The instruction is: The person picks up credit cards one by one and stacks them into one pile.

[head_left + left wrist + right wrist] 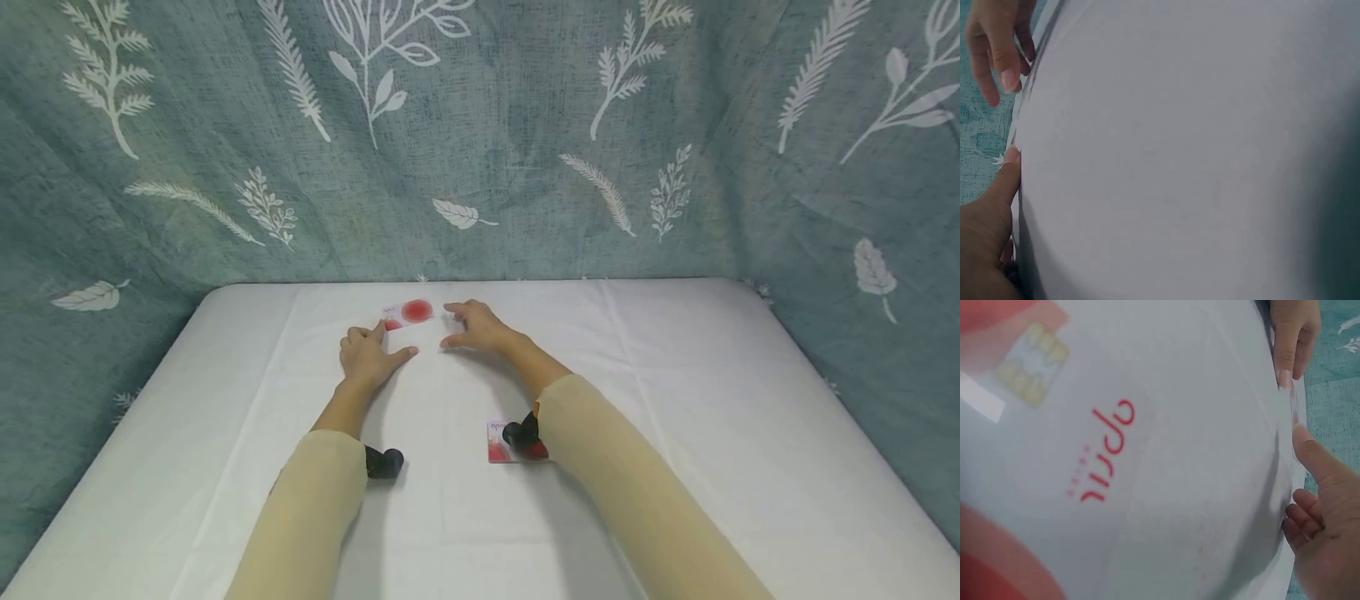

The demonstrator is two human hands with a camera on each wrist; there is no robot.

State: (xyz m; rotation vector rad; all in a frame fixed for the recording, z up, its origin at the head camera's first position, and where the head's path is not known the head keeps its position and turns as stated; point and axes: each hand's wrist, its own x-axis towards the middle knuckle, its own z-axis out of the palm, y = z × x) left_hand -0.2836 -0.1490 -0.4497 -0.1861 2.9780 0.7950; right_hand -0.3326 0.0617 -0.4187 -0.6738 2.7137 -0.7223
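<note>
Near the far edge of the white-covered table lies a pale card (417, 311) with red circles. My left hand (366, 357) is at its near left corner, index finger at the card's edge and thumb stretched to the right. My right hand (480, 327) is just right of the card, with thumb and index finger spread apart. A second card (498, 446), white and red, lies nearer on the table, partly hidden under the right wrist's camera. In the right wrist view this card (1110, 544) fills the left side, showing a gold chip and red lettering.
A white cloth (225, 467) with fold lines covers the table. Behind it hangs a green-blue curtain (510, 183) with white leaf prints. A black wrist camera (384, 463) sticks out at the left sleeve, and another (522, 431) at the right sleeve.
</note>
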